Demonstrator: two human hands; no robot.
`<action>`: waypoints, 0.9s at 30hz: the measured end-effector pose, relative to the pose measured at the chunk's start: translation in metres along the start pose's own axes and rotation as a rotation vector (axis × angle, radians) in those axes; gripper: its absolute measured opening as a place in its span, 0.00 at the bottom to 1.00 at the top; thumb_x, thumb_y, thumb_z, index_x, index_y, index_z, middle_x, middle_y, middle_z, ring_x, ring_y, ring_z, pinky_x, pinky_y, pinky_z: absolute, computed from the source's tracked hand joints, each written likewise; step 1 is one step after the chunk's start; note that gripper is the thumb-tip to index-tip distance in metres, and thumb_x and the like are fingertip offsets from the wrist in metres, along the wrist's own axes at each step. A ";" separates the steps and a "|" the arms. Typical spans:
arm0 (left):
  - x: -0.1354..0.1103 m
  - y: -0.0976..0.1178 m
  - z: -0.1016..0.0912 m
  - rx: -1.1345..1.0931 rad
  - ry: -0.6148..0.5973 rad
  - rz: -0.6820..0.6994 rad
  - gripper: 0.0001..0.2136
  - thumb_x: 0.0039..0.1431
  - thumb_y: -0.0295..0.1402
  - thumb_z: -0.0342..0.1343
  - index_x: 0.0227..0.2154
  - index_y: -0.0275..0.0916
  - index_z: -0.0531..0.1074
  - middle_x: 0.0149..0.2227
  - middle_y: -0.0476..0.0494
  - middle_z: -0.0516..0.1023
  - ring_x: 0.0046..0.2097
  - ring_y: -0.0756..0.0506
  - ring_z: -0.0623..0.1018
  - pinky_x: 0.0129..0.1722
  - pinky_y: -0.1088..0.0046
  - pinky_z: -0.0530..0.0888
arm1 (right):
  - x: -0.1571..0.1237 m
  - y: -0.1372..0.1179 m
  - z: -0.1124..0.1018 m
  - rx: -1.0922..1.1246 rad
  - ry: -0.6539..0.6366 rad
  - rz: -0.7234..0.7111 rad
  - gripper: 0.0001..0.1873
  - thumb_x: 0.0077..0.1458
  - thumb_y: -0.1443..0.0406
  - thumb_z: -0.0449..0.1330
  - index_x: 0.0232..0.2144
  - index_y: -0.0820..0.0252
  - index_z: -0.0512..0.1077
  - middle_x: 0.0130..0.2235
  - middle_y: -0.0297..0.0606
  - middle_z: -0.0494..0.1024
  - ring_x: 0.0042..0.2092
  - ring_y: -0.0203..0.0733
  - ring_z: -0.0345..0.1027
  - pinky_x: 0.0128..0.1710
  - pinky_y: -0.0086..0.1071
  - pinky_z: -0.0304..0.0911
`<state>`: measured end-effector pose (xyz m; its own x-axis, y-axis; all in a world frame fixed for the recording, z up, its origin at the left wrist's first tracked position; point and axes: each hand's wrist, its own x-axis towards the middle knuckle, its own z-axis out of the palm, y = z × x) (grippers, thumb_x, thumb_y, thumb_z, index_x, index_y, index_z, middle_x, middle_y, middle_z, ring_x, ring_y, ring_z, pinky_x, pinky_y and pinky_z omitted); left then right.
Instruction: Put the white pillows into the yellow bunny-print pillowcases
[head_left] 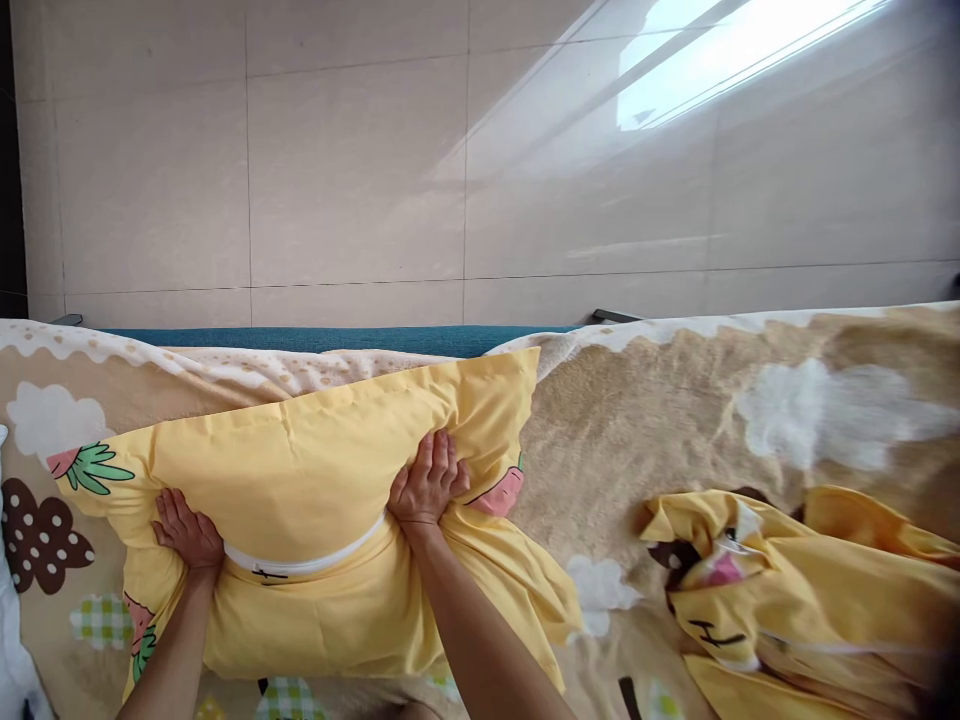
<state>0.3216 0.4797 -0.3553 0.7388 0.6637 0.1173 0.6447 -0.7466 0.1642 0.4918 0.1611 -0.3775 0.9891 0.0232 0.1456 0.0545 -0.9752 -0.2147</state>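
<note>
A plump yellow pillow (300,440) with a fruit print at its corners lies on the patterned blanket. Across its middle runs a white zipper strip (315,562) with a dark mark on it. My left hand (189,530) rests on the pillow's left part, fingers stretched out over the cloth. Toward the right end, my right hand (427,480) presses into the fabric with its fingers extended and slightly bent. The cloth dents and wrinkles around both hands. Neither hand visibly pinches the zipper.
A crumpled yellow printed cloth (810,590) lies to the right on the beige blanket (622,420). Behind the blanket shows a blue edge (337,340), and past it a tiled floor (360,180) with bright window glare. White fabric (19,620) sits at the left edge.
</note>
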 end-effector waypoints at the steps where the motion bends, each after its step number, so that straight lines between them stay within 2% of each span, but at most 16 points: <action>1: 0.000 0.000 0.000 -0.008 -0.014 -0.023 0.30 0.65 0.40 0.36 0.64 0.25 0.56 0.63 0.19 0.61 0.70 0.34 0.53 0.64 0.43 0.45 | 0.000 0.000 0.000 0.003 -0.010 0.007 0.37 0.56 0.63 0.45 0.67 0.66 0.50 0.62 0.59 0.63 0.64 0.58 0.55 0.60 0.56 0.46; 5: -0.001 0.003 -0.005 -0.038 -0.055 -0.096 0.30 0.64 0.41 0.36 0.63 0.26 0.59 0.63 0.20 0.62 0.70 0.34 0.54 0.65 0.44 0.45 | -0.001 0.001 -0.001 0.008 0.026 -0.043 0.37 0.57 0.63 0.45 0.68 0.65 0.47 0.63 0.59 0.62 0.64 0.59 0.55 0.59 0.58 0.46; 10: 0.000 0.009 -0.015 -0.006 -0.056 -0.053 0.29 0.65 0.40 0.35 0.63 0.26 0.59 0.64 0.22 0.62 0.69 0.35 0.55 0.67 0.49 0.44 | 0.001 -0.001 -0.005 0.045 0.002 -0.035 0.37 0.58 0.64 0.44 0.69 0.65 0.47 0.63 0.60 0.61 0.65 0.60 0.54 0.59 0.59 0.47; 16: 0.005 0.018 -0.023 -0.083 0.030 -0.079 0.30 0.63 0.40 0.34 0.62 0.26 0.62 0.64 0.25 0.63 0.69 0.38 0.56 0.67 0.52 0.44 | 0.004 -0.003 -0.013 0.096 0.040 -0.059 0.35 0.62 0.62 0.44 0.70 0.64 0.45 0.64 0.59 0.60 0.65 0.58 0.53 0.59 0.58 0.47; 21: 0.004 0.028 -0.031 -0.097 0.093 -0.031 0.28 0.66 0.37 0.35 0.63 0.28 0.60 0.66 0.30 0.61 0.69 0.41 0.56 0.67 0.57 0.44 | 0.004 -0.005 -0.013 0.128 0.117 -0.056 0.33 0.64 0.59 0.44 0.68 0.65 0.52 0.65 0.56 0.61 0.66 0.56 0.53 0.61 0.54 0.46; 24: 0.012 0.032 -0.043 -0.065 0.006 0.005 0.27 0.66 0.34 0.37 0.65 0.28 0.58 0.67 0.30 0.59 0.69 0.40 0.55 0.67 0.56 0.44 | 0.006 -0.009 -0.013 0.193 0.131 -0.042 0.31 0.64 0.59 0.44 0.66 0.65 0.55 0.65 0.55 0.62 0.66 0.54 0.54 0.61 0.53 0.46; 27: 0.032 0.020 -0.072 -0.068 -0.171 0.095 0.26 0.64 0.34 0.43 0.63 0.33 0.62 0.67 0.32 0.58 0.69 0.38 0.55 0.68 0.52 0.46 | 0.011 -0.008 -0.021 0.317 0.119 0.000 0.30 0.63 0.59 0.45 0.64 0.63 0.59 0.64 0.53 0.62 0.66 0.54 0.53 0.62 0.55 0.45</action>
<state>0.3442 0.4893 -0.2775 0.8217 0.5690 -0.0313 0.5603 -0.7966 0.2268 0.4993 0.1645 -0.3540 0.9670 -0.0209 0.2538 0.1130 -0.8578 -0.5015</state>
